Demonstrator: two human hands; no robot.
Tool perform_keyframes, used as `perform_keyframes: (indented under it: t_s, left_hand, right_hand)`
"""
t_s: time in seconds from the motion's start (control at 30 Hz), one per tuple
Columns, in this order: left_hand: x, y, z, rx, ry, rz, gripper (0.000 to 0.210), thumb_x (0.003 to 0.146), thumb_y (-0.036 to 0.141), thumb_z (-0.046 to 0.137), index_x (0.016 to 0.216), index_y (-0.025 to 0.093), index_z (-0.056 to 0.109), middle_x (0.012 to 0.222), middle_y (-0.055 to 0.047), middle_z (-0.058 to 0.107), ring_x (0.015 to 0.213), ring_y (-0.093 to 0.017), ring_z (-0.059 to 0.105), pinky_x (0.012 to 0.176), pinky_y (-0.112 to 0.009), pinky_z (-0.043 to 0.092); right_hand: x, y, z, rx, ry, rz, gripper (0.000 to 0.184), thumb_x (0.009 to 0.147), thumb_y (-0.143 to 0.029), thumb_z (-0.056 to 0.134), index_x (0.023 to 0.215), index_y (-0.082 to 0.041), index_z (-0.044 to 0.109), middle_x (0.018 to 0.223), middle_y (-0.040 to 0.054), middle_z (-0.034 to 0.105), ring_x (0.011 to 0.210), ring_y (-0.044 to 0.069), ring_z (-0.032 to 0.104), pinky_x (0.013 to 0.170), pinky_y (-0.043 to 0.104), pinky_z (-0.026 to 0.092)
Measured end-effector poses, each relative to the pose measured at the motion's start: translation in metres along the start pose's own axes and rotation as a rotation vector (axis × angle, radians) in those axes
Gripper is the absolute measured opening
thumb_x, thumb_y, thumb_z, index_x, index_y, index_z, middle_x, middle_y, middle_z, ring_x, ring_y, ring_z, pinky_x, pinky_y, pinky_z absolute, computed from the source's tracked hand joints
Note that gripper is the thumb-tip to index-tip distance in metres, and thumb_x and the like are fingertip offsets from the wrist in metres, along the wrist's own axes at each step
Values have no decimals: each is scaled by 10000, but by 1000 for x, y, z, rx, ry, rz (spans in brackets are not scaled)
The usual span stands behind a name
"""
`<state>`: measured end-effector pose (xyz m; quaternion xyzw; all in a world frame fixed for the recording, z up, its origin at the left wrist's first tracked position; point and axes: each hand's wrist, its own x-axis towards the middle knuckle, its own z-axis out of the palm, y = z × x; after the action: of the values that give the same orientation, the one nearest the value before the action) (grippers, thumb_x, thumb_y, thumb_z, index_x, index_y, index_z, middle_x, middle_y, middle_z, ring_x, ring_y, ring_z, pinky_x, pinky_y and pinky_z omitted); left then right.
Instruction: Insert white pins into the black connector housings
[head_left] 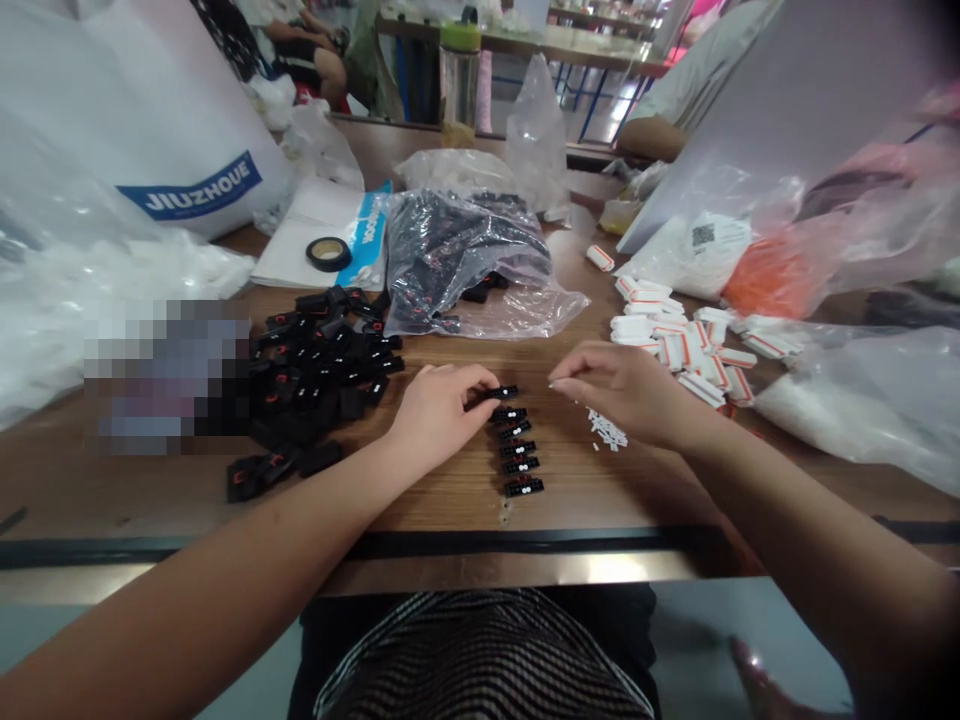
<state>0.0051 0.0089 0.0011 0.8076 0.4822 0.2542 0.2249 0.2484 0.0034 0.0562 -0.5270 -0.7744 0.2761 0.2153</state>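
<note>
My left hand (442, 412) pinches a small black plastic connector (504, 392) between thumb and fingertips at the far end of a short column. Below it lie several more black connectors (519, 450), each with paired white dots on its side facing me. My right hand (619, 385) is to the right of the column, thumb and index finger closed together. A pale speck shows at its fingertips, too small to name. Just under that hand lies a small heap of tiny white pieces (607, 430).
Left stands a pile of black connectors (322, 360) beside a blurred-out patch. A clear bag (465, 260) of black parts lies behind, near black tape (328, 254). White orange-striped pieces (675, 335) and plastic bags (870, 400) are at right. A bottle (459, 85) stands far back.
</note>
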Motion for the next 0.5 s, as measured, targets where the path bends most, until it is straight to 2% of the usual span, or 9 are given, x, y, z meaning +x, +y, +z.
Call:
perform_keyframes:
  t_s: [0.07, 0.17, 0.27, 0.5]
  left_hand:
    - [0, 1, -1, 2, 1, 7, 92, 839, 250, 701, 931, 249, 701, 730, 31, 662, 724, -173, 596, 795, -356, 413]
    - [-1, 2, -2, -9, 5, 19, 94, 839, 236, 698, 933, 244, 693, 740, 31, 673, 743, -180, 616, 800, -362, 422]
    - [-1, 2, -2, -12, 8, 19, 97, 837, 220, 699, 930, 246, 688, 757, 34, 687, 767, -185, 635, 828, -376, 432]
    - [0, 3, -3, -14, -7, 2, 111, 825, 217, 714, 929, 240, 681, 807, 30, 724, 802, -197, 659, 855, -394, 438]
  right_hand:
    - [13, -13, 15, -52, -29, -137, 147, 886, -314, 609, 862, -210, 709, 918, 47, 705, 908, 185, 629, 882, 354, 480]
    - [27, -19, 30, -159, -64, -237, 127, 898, -254, 597, 872, -191, 704, 909, 60, 675, 925, 202, 592, 898, 384, 458]
    - [34, -17, 36, -251, -90, -286, 140, 909, -229, 581, 888, -179, 710, 916, 68, 667, 926, 214, 573, 898, 408, 441]
    - [36, -22, 34, -389, -144, -320, 186, 916, -188, 540, 923, -161, 724, 941, 83, 662, 925, 227, 547, 885, 411, 408]
